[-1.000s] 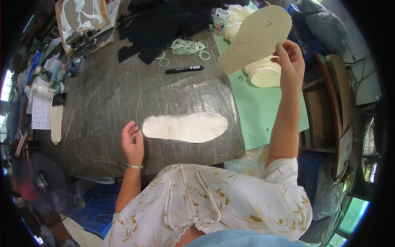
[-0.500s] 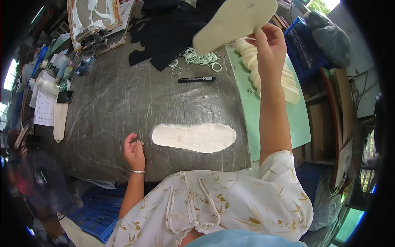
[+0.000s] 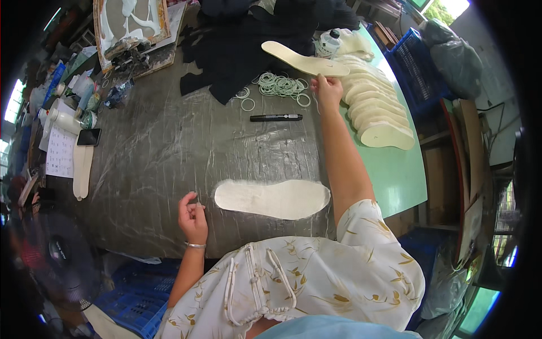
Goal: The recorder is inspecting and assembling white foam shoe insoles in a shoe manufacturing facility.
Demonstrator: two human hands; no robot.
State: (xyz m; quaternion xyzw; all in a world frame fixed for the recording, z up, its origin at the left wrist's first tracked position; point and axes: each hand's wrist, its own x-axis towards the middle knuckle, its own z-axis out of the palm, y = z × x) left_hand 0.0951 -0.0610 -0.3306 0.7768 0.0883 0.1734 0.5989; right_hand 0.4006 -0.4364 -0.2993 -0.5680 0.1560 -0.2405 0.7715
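My right hand [image 3: 327, 90] pinches a cream insole [image 3: 305, 59] by its edge and holds it up, tilted, over the far right of the table. Below and nearer to me, a white insole [image 3: 274, 199] with a fuzzy edge lies flat on the dark, plastic-covered table [image 3: 152, 152]. Just left of its end is my left hand [image 3: 193, 219], resting with loosely bent fingers apart and nothing in them. Beyond my right hand, a row of overlapping cream insoles [image 3: 379, 107] spreads across a green board [image 3: 389, 181].
A black marker [image 3: 276, 118] and several pale rubber bands [image 3: 279, 86] lie mid-table. Dark fabric pieces [image 3: 226, 56] cover the far side. A bottle [image 3: 328, 43] stands behind the raised insole. Phone [image 3: 89, 137], papers and a fan [image 3: 59, 254] are at left; blue crates [image 3: 415, 68] stand right.
My right hand has moved leftward with the cream insole, which has turned from broadside to a flatter tilt. The overlapping row and the bottle show more. My left hand stays beside the white insole.
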